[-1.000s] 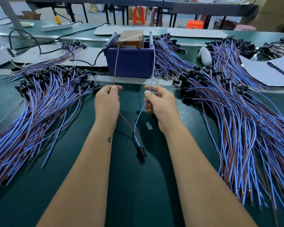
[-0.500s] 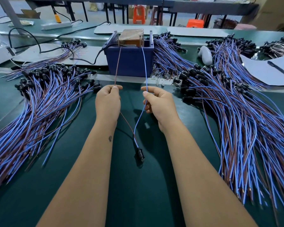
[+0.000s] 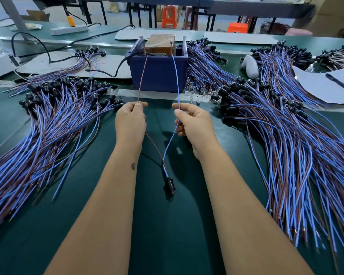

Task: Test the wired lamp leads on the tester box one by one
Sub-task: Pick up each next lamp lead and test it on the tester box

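Note:
A blue tester box point(image 3: 159, 71) with a brown block on top stands at the middle back of the green bench. My left hand point(image 3: 130, 122) pinches a thin brown wire point(image 3: 142, 78) whose tip reaches the box's left top edge. My right hand point(image 3: 193, 124) pinches the blue wire point(image 3: 176, 76), its tip at the box's right top edge. Both wires run down between my forearms to a black lamp holder point(image 3: 169, 184) lying on the bench.
A large pile of blue and brown leads point(image 3: 48, 120) spreads on the left, another large pile point(image 3: 286, 126) on the right. Behind lie a black power cable point(image 3: 105, 73), a white power strip point(image 3: 69, 29), white paper with a pen point(image 3: 337, 83) and a white object point(image 3: 249, 65).
My right hand has swung the blue wire's tip leftward from the box's right wall to its top right contact. The brown wire and left hand stayed put; the lamp holder shifted slightly.

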The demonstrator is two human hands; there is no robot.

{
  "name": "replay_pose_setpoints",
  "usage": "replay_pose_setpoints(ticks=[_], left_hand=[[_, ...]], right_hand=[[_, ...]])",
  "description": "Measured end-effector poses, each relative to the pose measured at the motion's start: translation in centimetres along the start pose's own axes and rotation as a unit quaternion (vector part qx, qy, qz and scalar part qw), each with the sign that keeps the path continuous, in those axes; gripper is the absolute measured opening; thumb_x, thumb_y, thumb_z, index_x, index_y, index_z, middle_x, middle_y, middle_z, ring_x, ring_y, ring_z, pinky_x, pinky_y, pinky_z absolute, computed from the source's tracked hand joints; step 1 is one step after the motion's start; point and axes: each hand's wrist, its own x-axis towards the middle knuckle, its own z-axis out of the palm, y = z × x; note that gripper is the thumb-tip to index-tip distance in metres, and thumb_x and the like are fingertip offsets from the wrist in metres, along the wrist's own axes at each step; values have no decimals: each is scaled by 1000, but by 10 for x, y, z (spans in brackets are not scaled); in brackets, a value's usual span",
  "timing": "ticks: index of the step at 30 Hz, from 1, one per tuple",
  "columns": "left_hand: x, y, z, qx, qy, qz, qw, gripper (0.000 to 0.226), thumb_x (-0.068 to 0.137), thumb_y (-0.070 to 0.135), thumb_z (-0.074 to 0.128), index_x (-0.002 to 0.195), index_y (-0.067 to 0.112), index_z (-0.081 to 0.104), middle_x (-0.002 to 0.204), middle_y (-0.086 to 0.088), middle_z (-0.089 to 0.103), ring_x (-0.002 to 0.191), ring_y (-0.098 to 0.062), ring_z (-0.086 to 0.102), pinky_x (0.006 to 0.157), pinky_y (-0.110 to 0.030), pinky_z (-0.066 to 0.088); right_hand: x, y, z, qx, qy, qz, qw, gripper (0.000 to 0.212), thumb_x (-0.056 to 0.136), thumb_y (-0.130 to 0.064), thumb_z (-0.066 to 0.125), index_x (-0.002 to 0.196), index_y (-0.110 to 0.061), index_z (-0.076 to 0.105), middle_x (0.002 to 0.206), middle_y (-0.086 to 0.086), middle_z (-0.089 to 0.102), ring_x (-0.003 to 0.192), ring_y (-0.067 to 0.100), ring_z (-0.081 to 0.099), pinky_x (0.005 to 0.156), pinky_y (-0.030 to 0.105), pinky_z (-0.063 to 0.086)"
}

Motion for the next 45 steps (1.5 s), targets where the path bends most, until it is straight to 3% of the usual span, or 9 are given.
replay_pose_setpoints(ticks=[9,45], left_hand=[[0,5,-2,-57,13,-20,998,25,100,11,39,88,16,60,56,5,39,46,-8,34,44,-19,32],[3,4,-2,-43,9,-31,999,24,100,13,39,90,17,61,50,9,44,44,-6,39,46,-18,36]], right_hand=[[1,1,0,2,-3,0,1000,19,96,-13,55,105,-21,70,66,-4,54,49,2,51,49,17,44],[-3,-2,6,-65,-23,-19,997,19,96,-14,55,103,-25,68,75,4,53,53,4,49,50,13,44]])
